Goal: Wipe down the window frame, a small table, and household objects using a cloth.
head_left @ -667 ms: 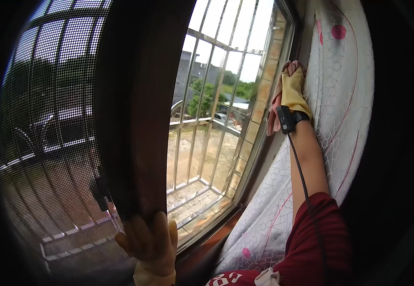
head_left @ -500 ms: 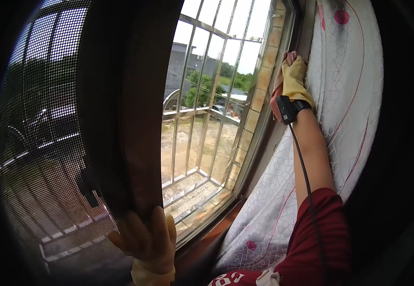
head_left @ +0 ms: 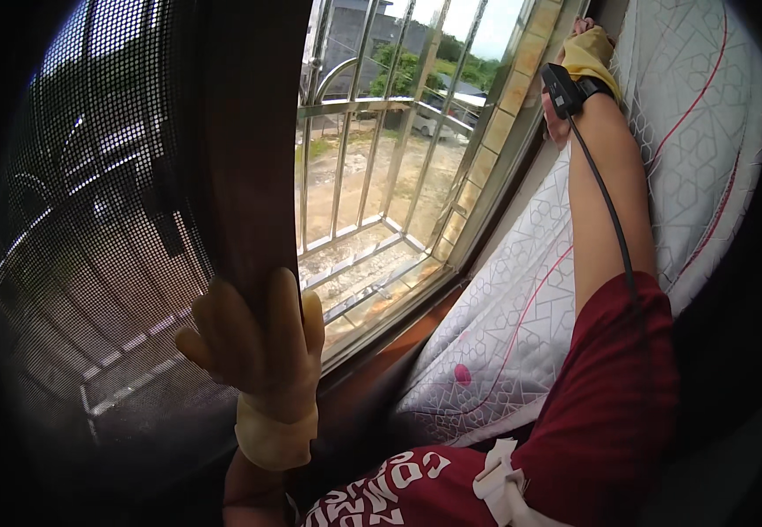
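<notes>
My left hand (head_left: 267,360), in a yellow rubber glove, lies against the lower part of the dark window sash (head_left: 253,149). Its fingers are stretched upward and spread. High on the right, my right hand (head_left: 590,54) reaches to the side of the window frame, beside the curtain. It wears a yellow glove, and the fingers look closed around a pinkish cloth (head_left: 556,121) that hangs below them. A black device (head_left: 562,90) with a cable is strapped on that wrist. Much of the right hand's grip is hidden.
A mesh screen (head_left: 100,263) covers the window on the left. Metal security bars (head_left: 359,107) stand outside the glass. A pale patterned curtain (head_left: 504,325) hangs along the right, close to my right arm. A reddish-brown sill (head_left: 407,344) runs below the window.
The view has tilted down, so more of my shirt shows. My right hand sits higher in the picture, still at the frame's side. My left hand remains on the sash.
</notes>
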The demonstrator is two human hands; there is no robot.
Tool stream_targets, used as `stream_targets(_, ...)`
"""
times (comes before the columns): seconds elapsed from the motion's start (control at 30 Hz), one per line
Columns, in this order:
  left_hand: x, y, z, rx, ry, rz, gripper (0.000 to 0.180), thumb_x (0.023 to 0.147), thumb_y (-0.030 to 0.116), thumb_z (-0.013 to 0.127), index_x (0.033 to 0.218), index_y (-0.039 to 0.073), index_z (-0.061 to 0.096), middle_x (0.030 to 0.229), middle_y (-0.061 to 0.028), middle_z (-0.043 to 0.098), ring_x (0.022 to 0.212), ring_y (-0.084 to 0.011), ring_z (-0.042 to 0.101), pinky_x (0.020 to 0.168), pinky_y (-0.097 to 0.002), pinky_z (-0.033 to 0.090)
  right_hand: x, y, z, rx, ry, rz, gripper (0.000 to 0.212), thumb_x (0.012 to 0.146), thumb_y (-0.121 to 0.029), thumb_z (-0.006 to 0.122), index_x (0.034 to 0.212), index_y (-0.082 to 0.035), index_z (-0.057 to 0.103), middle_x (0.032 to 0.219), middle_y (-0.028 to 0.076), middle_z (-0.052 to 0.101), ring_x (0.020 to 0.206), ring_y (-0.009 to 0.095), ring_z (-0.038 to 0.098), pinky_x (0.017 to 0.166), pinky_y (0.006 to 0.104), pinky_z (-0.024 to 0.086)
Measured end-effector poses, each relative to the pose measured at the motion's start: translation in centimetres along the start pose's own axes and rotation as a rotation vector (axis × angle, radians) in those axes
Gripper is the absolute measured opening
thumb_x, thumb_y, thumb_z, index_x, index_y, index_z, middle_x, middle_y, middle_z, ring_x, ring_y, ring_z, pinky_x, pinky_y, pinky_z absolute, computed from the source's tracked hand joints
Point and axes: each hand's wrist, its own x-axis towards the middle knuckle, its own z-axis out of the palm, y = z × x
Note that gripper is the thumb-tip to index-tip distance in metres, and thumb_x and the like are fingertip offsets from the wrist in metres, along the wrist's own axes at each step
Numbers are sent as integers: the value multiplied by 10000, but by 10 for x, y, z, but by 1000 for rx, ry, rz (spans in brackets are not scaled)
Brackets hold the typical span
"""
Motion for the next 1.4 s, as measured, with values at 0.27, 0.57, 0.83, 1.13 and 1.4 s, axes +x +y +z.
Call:
stream_targets(0.27, -7, -6, -1, 117, -108, 62, 468, 1005, 433, 564, 1267, 51, 627, 1290, -331, 506, 1015, -456, 524, 865, -543, 391, -148, -287, -66, 560, -213, 229, 203, 998, -210, 463, 1089, -48, 547, 942, 51, 540, 901, 150, 530, 822, 271, 451)
stream_targets(0.57, -27, -11, -1, -37, -40, 129, 318, 1001, 151, 515, 1264, 16, 631, 1297, -340, 505, 966, -419, 506, 896, -504, 395, -284, -526, -145, 773, 23, 1107, 376, 955, -48, 553, 1325, 15, 532, 1108, 93, 646, 942, 138, 582, 872, 292, 487)
stream_targets(0.83, -19, 7, -33, -89, -83, 69, 363, 1016, 171, 528, 1332, 16, 618, 1408, -306, 489, 1214, -458, 497, 1059, -537, 350, -313, -634, -267, 908, -298, 52, 332, 723, -105, 743, 1050, -162, 740, 1299, 135, 613, 1161, 320, 580, 953, 440, 509)
stream_targets(1.13, -78, -11, -60, 70, -273, 195, 442, 938, 141, 641, 1344, -17, 564, 1385, -283, 520, 1270, -442, 498, 1066, -557, 324, -440, -479, -200, 617, -320, 965, 585, 981, -139, 574, 1515, -83, 342, 1250, 167, 609, 914, 272, 654, 656, 366, 564)
stream_targets(1.4, -79, -15, -56, 147, -382, 256, 502, 917, 164, 578, 1372, -22, 475, 1307, -211, 526, 1008, -354, 476, 868, -490, 319, -467, -605, -243, 361, -616, 1528, 764, 870, -128, 719, 1506, -23, 309, 1477, 199, 427, 1335, 296, 478, 1112, 392, 391)
